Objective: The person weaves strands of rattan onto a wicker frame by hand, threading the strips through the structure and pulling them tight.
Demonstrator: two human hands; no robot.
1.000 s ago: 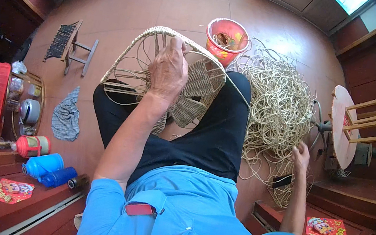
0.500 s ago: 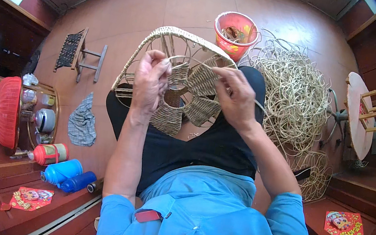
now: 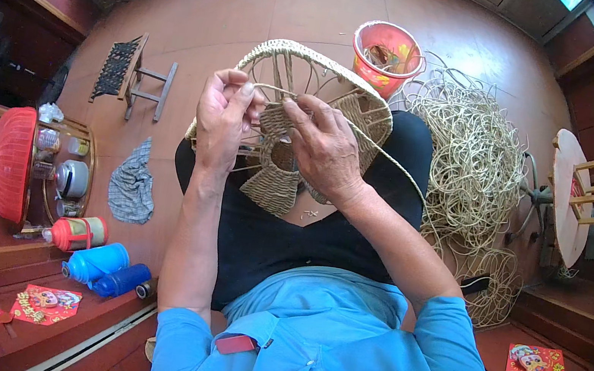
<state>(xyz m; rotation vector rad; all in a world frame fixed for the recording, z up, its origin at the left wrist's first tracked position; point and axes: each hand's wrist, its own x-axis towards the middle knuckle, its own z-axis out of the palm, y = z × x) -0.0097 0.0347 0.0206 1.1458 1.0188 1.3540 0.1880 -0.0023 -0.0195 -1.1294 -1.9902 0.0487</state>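
On my lap, between my black-trousered legs, rests a woven cord piece [image 3: 270,188] with a rimmed frame, bare spokes and petal-shaped woven panels. My left hand [image 3: 223,117] is closed at the piece's upper left, pinching a pale cord [image 3: 273,89] between thumb and fingers. My right hand [image 3: 322,147] is to its right over the panels, fingers bent onto the same cord near its fingertips; part of what lies under it is hidden. The cord trails down past my right leg.
A tangled cord heap [image 3: 470,181] lies right, below a red bucket [image 3: 382,79]. A small stool [image 3: 128,80], crumpled cloth [image 3: 132,184], red cover [image 3: 9,162] beside pots, and several flasks [image 3: 93,263] are left. A round wooden top with a small frame [image 3: 564,225] stands far right.
My right hand has come up from low beside the cord heap onto the piece. My left hand has moved left from the rim's middle and turned, with cord now stretched between both hands.
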